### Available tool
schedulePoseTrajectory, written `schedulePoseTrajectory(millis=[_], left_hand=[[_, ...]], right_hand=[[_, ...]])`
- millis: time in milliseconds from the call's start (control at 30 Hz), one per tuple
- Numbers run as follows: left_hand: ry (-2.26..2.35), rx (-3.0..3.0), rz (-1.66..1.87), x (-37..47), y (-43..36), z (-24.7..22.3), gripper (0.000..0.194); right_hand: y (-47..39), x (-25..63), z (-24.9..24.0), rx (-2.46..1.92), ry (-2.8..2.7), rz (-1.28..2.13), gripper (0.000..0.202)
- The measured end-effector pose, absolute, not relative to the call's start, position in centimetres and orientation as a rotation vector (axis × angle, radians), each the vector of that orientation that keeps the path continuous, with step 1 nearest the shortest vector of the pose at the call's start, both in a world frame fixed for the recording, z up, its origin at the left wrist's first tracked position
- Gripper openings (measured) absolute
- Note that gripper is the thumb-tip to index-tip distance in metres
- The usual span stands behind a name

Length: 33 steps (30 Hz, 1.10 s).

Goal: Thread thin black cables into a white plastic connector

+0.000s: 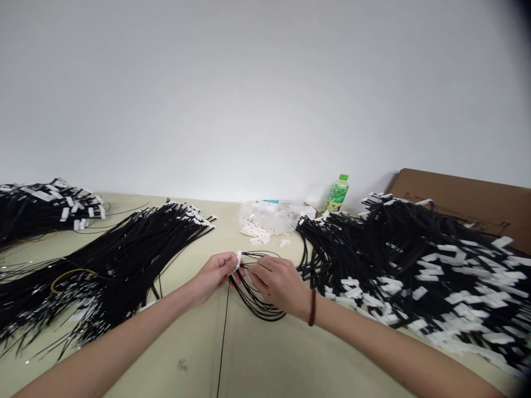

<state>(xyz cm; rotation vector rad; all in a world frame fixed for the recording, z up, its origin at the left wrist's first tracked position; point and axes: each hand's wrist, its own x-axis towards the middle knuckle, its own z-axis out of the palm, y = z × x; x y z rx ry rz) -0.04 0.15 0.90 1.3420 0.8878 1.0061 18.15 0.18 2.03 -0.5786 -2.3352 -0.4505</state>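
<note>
My left hand (212, 277) is closed around a white connector housing (239, 260), gripped between thumb and fingers. Thin black wires (258, 310) run from the housing to the right and loop down beneath my right hand. My right hand (282, 283), with a brown band (312, 307) at its wrist, has its fingers pinched together on the wires just right of the housing. Its fingertips are partly hidden, so which wire they grip is unclear. Behind the hands lies a clear plastic bag (286, 214), with small white connector pieces (261, 231) spilling from its mouth.
A large heap of black cables (373, 249) with white connectors covers the table's right side. More cable bundles (136, 243) lie on the left. At the wall stand a green-capped bottle (337, 193) and a brown cardboard box (460, 196). A seam (224, 337) crosses the table (315, 365).
</note>
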Motion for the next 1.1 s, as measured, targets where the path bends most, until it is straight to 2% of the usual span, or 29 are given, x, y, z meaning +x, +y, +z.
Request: schedulePoseTrajectory(millis=[1100], left_hand=[[0.886,1.333,0.968,0.00,0.17,0.80,0.036]], right_hand=[[0.19,18.10,1.37,-0.598,-2.360,-0.448,0.025]])
